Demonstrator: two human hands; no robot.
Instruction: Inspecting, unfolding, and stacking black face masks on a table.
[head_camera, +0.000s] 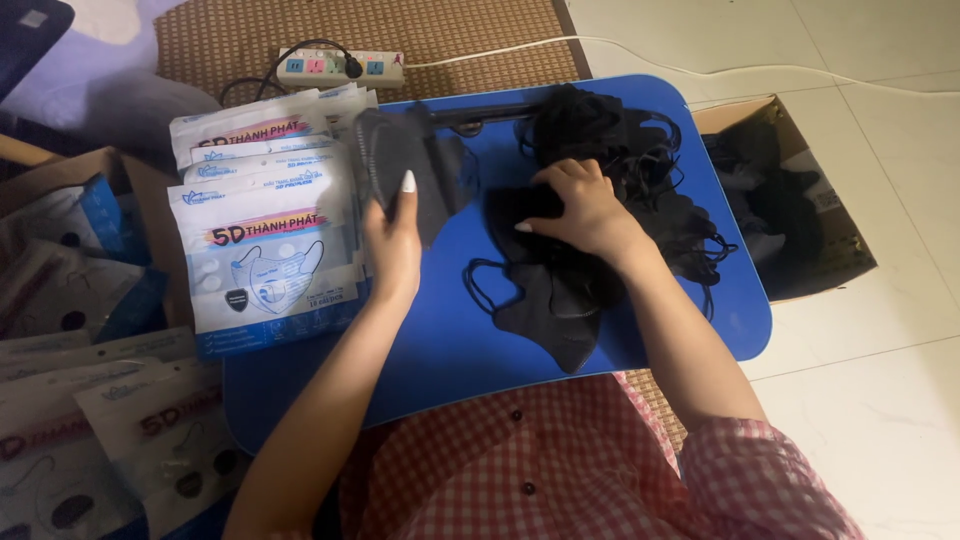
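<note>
A stack of black masks (405, 165) is held up by the left hand (393, 245) beside the white packets (265, 250). The black mask pile (560, 270) on the blue table (450, 340) is gripped by the right hand (580, 210). Bare blue is seen between the hands and along the near edge.

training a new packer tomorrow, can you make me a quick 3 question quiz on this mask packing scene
1. True or false: the left hand holds a stack of black masks upright.
2. What does the right hand rest on?
A. the power strip
B. the loose pile of black masks on the blue tray table
C. the cardboard box
3. Fill in: the stack of white mask packets lies on the ____ side of the blue tray table.

Key: 1 true; 2 B; 3 left
</note>
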